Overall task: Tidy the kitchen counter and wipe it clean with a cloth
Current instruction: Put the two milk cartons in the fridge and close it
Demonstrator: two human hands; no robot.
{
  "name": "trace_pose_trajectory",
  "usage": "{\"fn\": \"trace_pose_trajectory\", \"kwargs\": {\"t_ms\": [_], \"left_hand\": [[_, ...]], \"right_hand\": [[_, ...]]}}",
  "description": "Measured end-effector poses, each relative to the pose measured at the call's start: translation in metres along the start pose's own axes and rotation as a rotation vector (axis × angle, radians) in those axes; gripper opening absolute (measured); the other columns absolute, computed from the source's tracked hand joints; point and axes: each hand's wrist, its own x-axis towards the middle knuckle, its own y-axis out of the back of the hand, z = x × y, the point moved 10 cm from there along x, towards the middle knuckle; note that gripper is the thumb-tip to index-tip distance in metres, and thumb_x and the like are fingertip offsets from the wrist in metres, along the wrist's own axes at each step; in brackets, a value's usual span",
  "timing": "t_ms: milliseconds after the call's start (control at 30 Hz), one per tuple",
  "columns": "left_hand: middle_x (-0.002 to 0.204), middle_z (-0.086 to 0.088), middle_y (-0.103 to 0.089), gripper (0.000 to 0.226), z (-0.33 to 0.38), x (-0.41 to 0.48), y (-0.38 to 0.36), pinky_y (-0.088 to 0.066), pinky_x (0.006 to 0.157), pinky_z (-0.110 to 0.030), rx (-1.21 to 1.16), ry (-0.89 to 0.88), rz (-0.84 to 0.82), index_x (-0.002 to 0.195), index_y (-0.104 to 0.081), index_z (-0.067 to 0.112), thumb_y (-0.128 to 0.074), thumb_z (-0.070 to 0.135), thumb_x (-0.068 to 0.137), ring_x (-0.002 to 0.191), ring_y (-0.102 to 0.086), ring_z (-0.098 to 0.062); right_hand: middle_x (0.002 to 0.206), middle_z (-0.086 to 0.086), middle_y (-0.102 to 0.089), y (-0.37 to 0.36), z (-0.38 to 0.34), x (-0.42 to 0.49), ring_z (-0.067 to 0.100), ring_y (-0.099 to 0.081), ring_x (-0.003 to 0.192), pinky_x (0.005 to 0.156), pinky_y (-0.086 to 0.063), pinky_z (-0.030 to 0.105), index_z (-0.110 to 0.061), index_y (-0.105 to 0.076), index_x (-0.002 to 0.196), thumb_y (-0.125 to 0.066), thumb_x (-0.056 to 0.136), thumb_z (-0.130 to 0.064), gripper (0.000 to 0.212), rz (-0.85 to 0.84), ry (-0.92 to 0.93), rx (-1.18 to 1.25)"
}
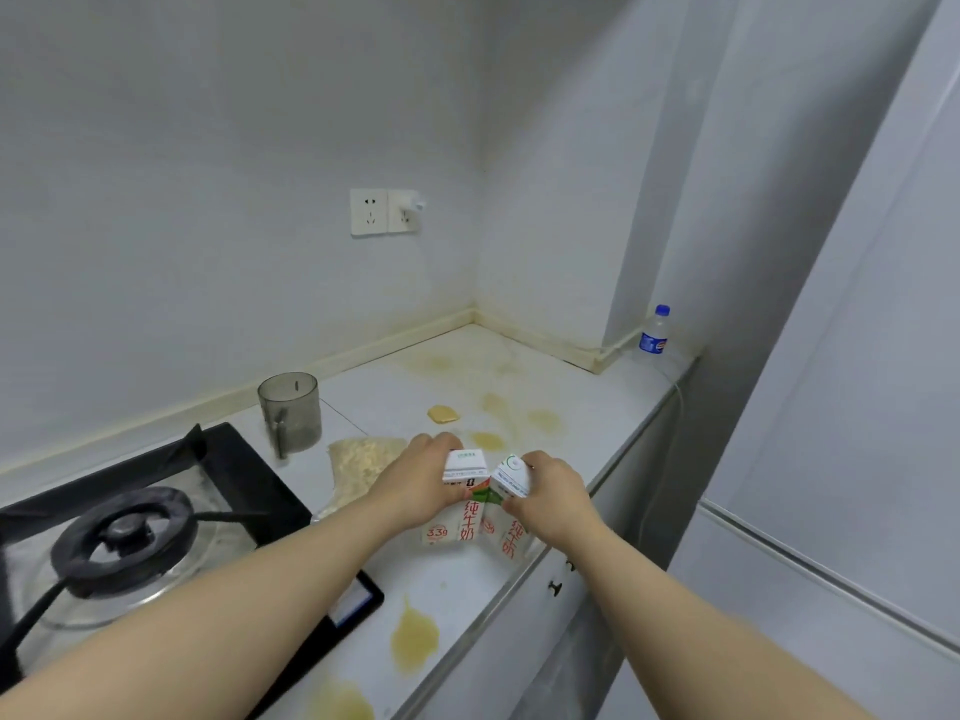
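Two white milk cartons with red lettering stand side by side near the counter's front edge. My left hand [415, 478] grips the left carton [457, 511] around its top. My right hand [550, 493] grips the right carton [511, 527], which tilts slightly to the right. The white counter [457, 387] carries several yellow spill stains, one large [414, 636] near the front. No cloth is in view.
A smoky transparent jug [289, 412] stands behind a clear bag of pale grains [358, 467]. A small yellow piece [443, 414] lies mid-counter. The black gas stove [124, 537] fills the left. A water bottle [655, 332] stands in the far right corner. Cabinet fronts [558, 589] drop below the edge.
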Motion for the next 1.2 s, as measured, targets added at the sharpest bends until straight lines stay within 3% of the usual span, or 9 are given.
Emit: {"fn": "trace_pose_trajectory", "kwargs": {"t_ms": [500, 700, 833, 967, 1100, 1200], "left_hand": [[0.118, -0.004, -0.042, 0.047, -0.059, 0.076, -0.005, -0.041, 0.088, -0.028, -0.05, 0.305, 0.085, 0.126, -0.043, 0.016, -0.066, 0.026, 0.086, 0.105, -0.051, -0.02], [0.123, -0.007, -0.04, 0.048, -0.072, 0.093, -0.016, -0.042, 0.091, -0.028, -0.051, 0.362, 0.1, 0.127, -0.043, 0.013, -0.065, 0.021, 0.085, 0.109, -0.05, -0.022], [0.124, -0.008, -0.04, 0.048, -0.079, 0.099, -0.023, -0.041, 0.095, -0.029, -0.063, 0.38, 0.08, 0.129, -0.043, 0.014, -0.064, 0.02, 0.086, 0.112, -0.048, -0.023], [0.127, -0.008, -0.042, 0.052, -0.086, 0.103, -0.028, -0.035, 0.094, -0.023, -0.061, 0.37, 0.049, 0.135, -0.04, 0.015, -0.061, 0.018, 0.087, 0.12, -0.044, -0.021], [0.137, -0.009, -0.039, 0.062, -0.084, 0.109, -0.031, -0.033, 0.102, -0.026, 0.002, 0.358, -0.029, 0.144, -0.03, 0.014, -0.059, 0.02, 0.089, 0.126, -0.041, -0.022], [0.148, -0.008, -0.028, 0.073, -0.074, 0.113, -0.022, -0.027, 0.112, -0.032, 0.049, 0.337, -0.04, 0.146, -0.025, 0.019, -0.063, 0.031, 0.085, 0.137, -0.027, -0.026]], "right_hand": [[0.114, 0.012, -0.057, -0.04, -0.016, 0.136, 0.027, -0.055, 0.105, 0.069, -0.032, 0.02, -0.014, -0.059, 0.113, -0.059, 0.08, -0.009, 0.033, -0.272, 0.29, -0.117], [0.112, 0.011, -0.054, -0.062, -0.021, 0.165, 0.031, -0.052, 0.107, 0.08, -0.038, 0.026, -0.019, -0.062, 0.107, -0.055, 0.082, -0.01, 0.028, -0.332, 0.388, -0.216], [0.11, 0.01, -0.053, -0.068, -0.027, 0.179, 0.032, -0.052, 0.105, 0.074, -0.038, 0.027, -0.019, -0.061, 0.103, -0.051, 0.084, -0.007, 0.025, -0.319, 0.405, -0.221], [0.117, 0.011, -0.053, -0.076, -0.026, 0.187, 0.032, -0.052, 0.107, 0.075, -0.039, 0.028, -0.018, -0.056, 0.116, -0.048, 0.085, -0.007, 0.034, -0.334, 0.389, -0.216], [0.135, 0.01, -0.042, -0.073, -0.025, 0.183, 0.03, -0.042, 0.124, 0.099, -0.041, 0.034, -0.019, -0.037, 0.142, -0.048, 0.087, -0.006, 0.057, -0.364, 0.354, -0.193], [0.146, 0.008, -0.032, -0.054, -0.023, 0.182, 0.028, -0.033, 0.134, 0.107, -0.034, 0.033, -0.021, -0.032, 0.144, -0.051, 0.087, -0.008, 0.061, -0.326, 0.311, -0.197]]}}
